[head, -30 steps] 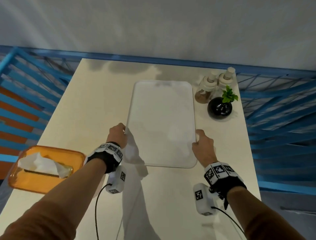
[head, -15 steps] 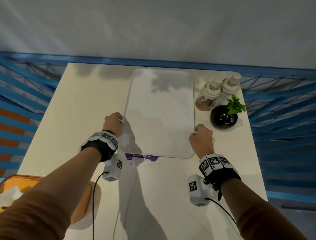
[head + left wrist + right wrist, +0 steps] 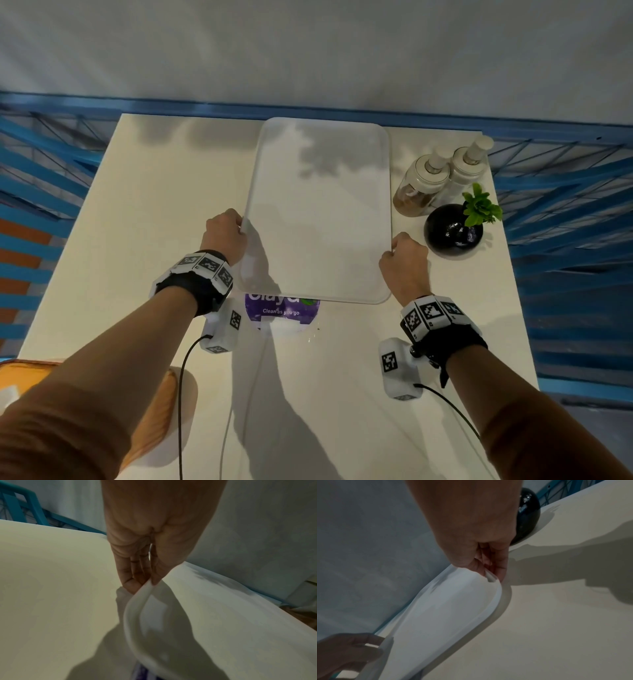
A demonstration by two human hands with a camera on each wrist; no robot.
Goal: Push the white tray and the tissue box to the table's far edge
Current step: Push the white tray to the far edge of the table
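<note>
i'm on the first half of the job: the white tray (image 3: 318, 212) is in hand and the tissue box (image 3: 161, 404) has not been dealt with. my left hand (image 3: 224, 234) pinches the tray's left rim, thumb over and fingers under as the left wrist view shows it, and my right hand (image 3: 404, 260) is clamped on the right rim the same way. the tray lies lengthwise down the middle of the counter (image 3: 164, 205), and its far end looks to be at the far edge, by the blue railing (image 3: 342, 113). i judge this push as good as finished.

a purple packet (image 3: 282, 310) pokes out from under the tray's near end. the two pump bottles (image 3: 442, 178) and the black vase (image 3: 452, 229) stand just beside the tray's right side, near my right hand.

next i'd let both grips go without dragging the tray back, keeping the right hand clear of the vase. then the orange tissue box at the near left corner, mostly hidden behind my left arm, needs a long straight shove up the left side.
</note>
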